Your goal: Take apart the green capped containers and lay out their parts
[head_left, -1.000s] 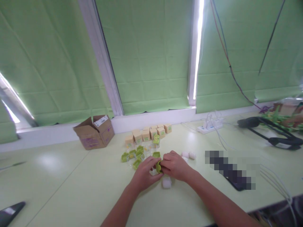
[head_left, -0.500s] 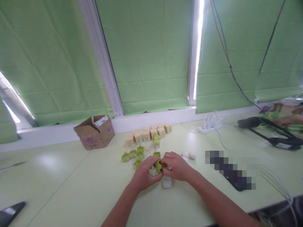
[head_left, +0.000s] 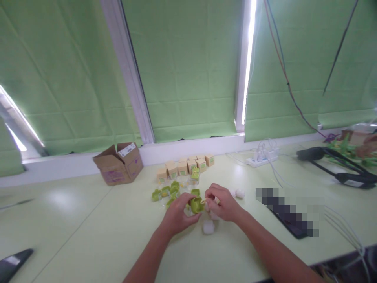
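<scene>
— Near the table (head_left: 88, 236) middle, what do the hands hold?
— The left hand (head_left: 176, 216) curls its fingers round a green cap (head_left: 196, 204), open side up, steadying it above the table. The right hand (head_left: 222, 204) at its 3 o'clock pinches a small pale piece (head_left: 212, 201), too blurred to name, close beside the cap.
— Why so close?
— Likely to keep both parts within fingertip reach. More caps (head_left: 165, 193) lie at 11 o'clock, boxes (head_left: 182, 168) beyond at 12, a white lump (head_left: 208, 226) at 6.
</scene>
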A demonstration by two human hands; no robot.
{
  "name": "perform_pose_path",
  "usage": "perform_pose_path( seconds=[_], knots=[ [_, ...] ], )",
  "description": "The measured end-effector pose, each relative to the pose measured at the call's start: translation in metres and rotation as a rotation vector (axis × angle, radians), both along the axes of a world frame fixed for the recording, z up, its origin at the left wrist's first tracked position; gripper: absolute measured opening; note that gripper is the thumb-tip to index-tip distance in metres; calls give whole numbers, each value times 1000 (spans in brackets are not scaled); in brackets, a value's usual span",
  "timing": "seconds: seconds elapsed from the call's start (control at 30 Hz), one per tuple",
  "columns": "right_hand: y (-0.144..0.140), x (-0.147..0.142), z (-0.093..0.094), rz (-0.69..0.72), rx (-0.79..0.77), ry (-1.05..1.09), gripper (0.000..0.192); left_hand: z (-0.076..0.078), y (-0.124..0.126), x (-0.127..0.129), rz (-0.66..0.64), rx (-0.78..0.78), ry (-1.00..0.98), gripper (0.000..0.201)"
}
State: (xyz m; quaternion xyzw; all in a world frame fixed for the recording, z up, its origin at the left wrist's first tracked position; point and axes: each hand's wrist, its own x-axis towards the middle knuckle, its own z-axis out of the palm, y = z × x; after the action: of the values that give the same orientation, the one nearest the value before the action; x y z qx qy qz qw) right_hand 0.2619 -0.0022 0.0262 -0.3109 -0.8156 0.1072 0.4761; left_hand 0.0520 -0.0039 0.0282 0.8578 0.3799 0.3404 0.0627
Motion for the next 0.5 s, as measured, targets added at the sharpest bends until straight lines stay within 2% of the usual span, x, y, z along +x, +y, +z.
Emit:
perform_pose_path(
  seconds=[0.23,0.5],
  knots=[
    [6,15,10,-115,-41,201,9,-4,6,-6,88,28,-23,41],
    [17,23,3,-235,-104,165,15,2,0,-7,119,3,-5,40]
  ],
)
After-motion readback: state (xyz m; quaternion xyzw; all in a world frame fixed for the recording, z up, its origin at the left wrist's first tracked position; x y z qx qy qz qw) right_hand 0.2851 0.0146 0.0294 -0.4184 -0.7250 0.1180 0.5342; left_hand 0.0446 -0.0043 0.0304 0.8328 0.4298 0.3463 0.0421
